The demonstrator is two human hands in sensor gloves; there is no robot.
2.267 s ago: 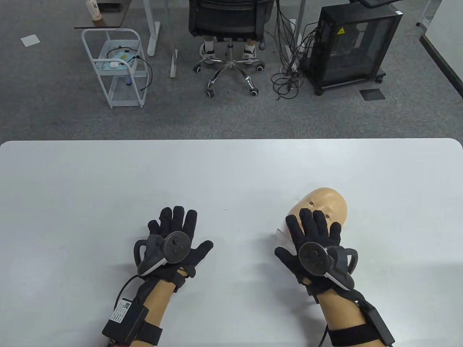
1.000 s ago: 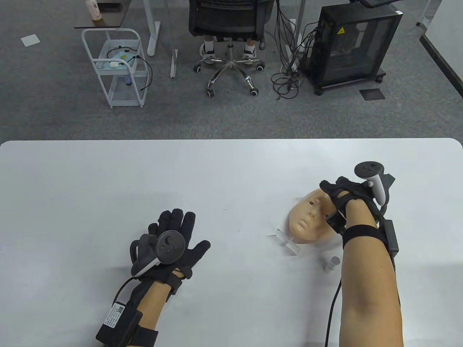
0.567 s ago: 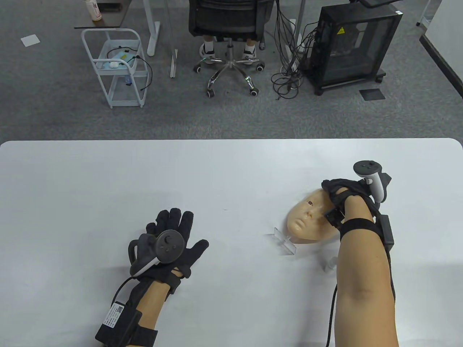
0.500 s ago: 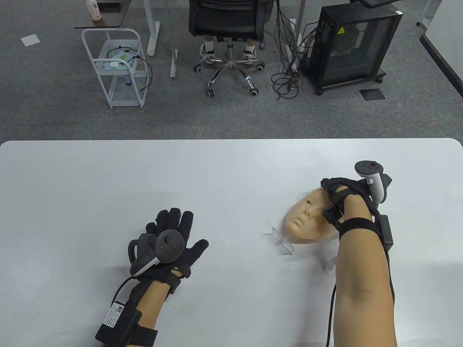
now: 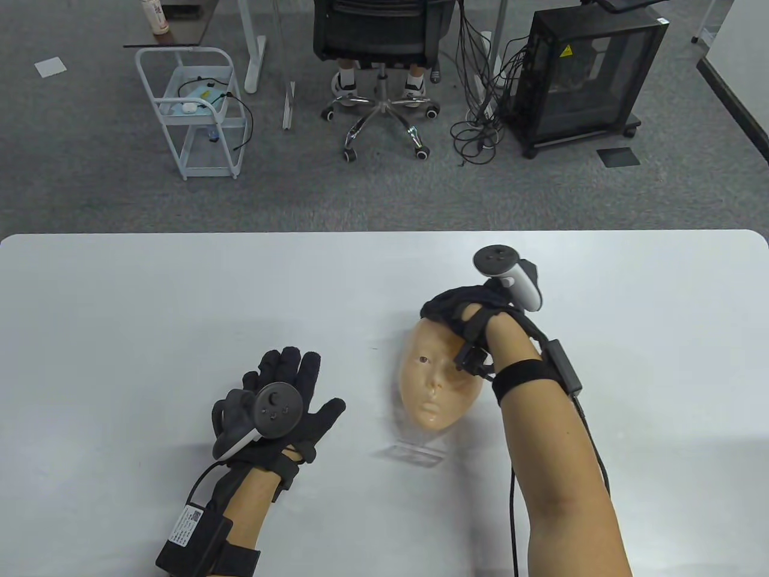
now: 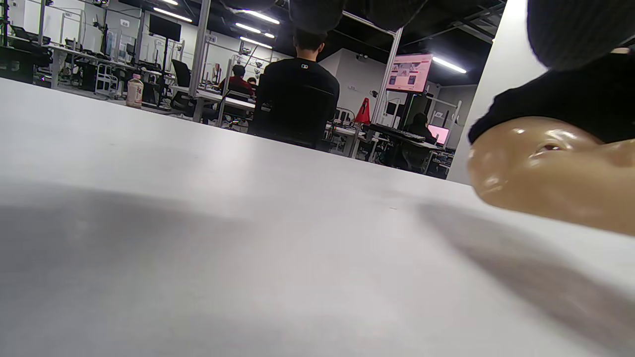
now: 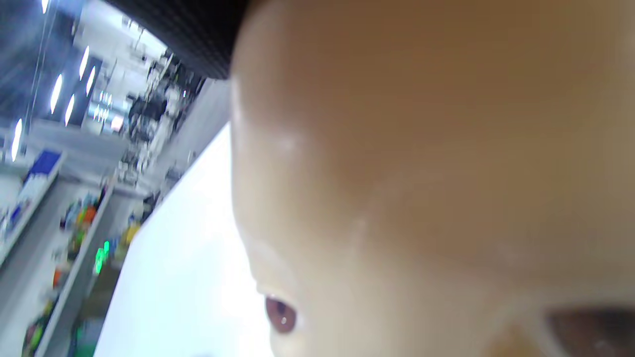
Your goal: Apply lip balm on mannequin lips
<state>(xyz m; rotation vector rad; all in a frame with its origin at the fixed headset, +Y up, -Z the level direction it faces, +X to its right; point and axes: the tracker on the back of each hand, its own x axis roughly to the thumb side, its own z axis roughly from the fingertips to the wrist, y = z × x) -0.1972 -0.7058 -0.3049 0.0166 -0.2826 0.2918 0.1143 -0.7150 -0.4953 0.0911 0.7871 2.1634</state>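
**Bringing the mannequin head to the middle of the table**

The right hand (image 5: 465, 309) in its black sensor glove is gripping the crown of the tan plastic mannequin head (image 5: 435, 378), fingers curled over the top, and is holding it face-up near the table's centre, the chin toward the person. In the left wrist view the head (image 6: 550, 173) is sitting low over the surface and casting a shadow beneath it; whether it is touching the table I cannot tell. A clear acrylic stand (image 5: 414, 452) is showing just below the chin.

The left hand (image 5: 279, 402) is lying flat on the table with fingers spread, holding nothing.

The step looks like positioning the head, and doing it well likely means setting it down gently on its clear stand so that it is not rocking, with the lips facing up and toward the person, within easy reach of both hands. The smooth plastic could slip under the glove, so a firm hold on the crown until the base is settled seems wise. No lip balm is showing in any view, so it will need finding first.

The white rounded-corner table (image 5: 180, 300) is standing on grey carpet. Beyond it are a black office chair (image 5: 381, 36), a white wire trolley (image 5: 192, 114), a black cabinet on castors (image 5: 583, 78) and a tangle of black cables (image 5: 480, 120).
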